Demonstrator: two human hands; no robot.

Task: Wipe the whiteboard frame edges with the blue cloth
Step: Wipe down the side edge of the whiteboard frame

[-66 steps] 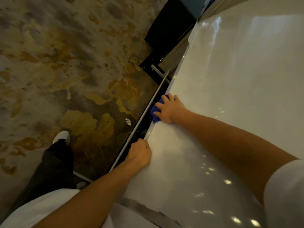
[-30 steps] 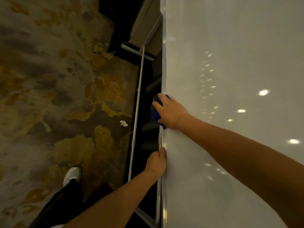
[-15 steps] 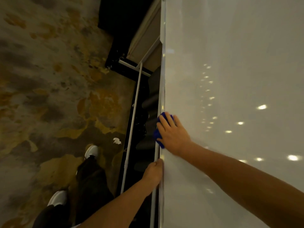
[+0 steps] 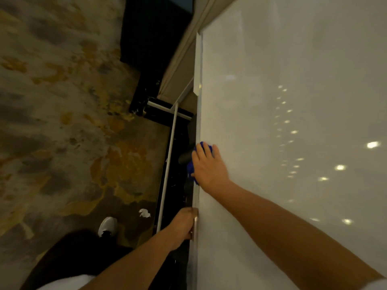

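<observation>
The white whiteboard [image 4: 272, 122] fills the right side of the head view, its thin metal frame edge [image 4: 198, 114] running up the middle. My right hand [image 4: 209, 168] presses the blue cloth [image 4: 191, 169] against that frame edge, the cloth mostly hidden under my fingers and palm. Lower down, my left hand [image 4: 184, 223] is closed around the same frame edge, holding the board.
A white stand bar [image 4: 167, 164] and dark stand parts [image 4: 178, 185] lie left of the frame. The patterned carpet [image 4: 62, 122] has a small white paper scrap [image 4: 144, 213] on it. My dark trouser leg and white shoe [image 4: 107, 226] are at lower left.
My right hand and the blue cloth stay at about the same place on the frame edge above my left hand. The view has shifted, and my feet have moved on the carpet.
</observation>
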